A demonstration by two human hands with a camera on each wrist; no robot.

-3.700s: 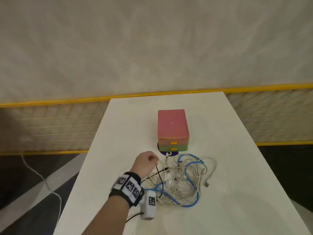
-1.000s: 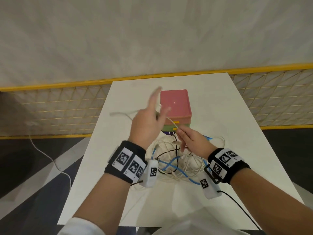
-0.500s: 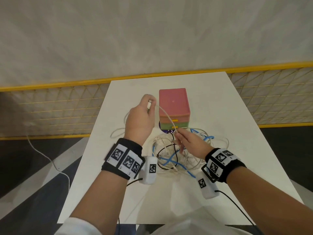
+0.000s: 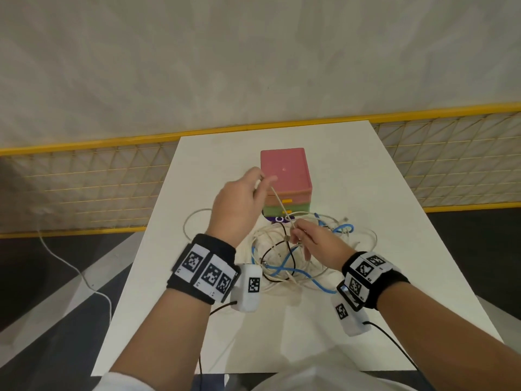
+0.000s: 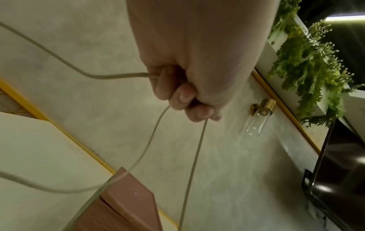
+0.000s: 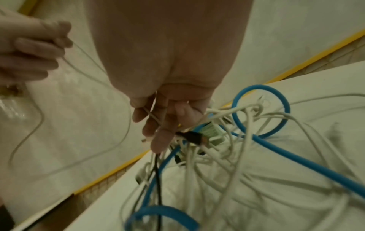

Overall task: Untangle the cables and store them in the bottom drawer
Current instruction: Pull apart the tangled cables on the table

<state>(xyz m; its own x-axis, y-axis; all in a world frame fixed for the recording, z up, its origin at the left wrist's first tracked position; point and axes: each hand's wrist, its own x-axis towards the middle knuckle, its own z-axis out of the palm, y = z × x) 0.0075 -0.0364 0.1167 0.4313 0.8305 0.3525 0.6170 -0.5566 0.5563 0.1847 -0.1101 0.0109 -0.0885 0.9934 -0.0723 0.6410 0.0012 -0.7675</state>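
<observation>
Head overhead; wrists close on cables (image 4: 284, 261)

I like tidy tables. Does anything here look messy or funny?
Yes, the pile of cables is one big knot of white, blue and black loops on the table, right in front of the drawer box. The left hand and right hand hold one white cable stretched between them. Nothing looks broken.

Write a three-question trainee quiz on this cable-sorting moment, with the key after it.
1. True or false: both the left hand and the right hand hold the same thin white cable.
2. Which cable colour lies in the tangle? A red, B blue, C green.
3. Fill in: the drawer box has a ____ top.

Key: 1 true; 2 B; 3 pink.
</observation>
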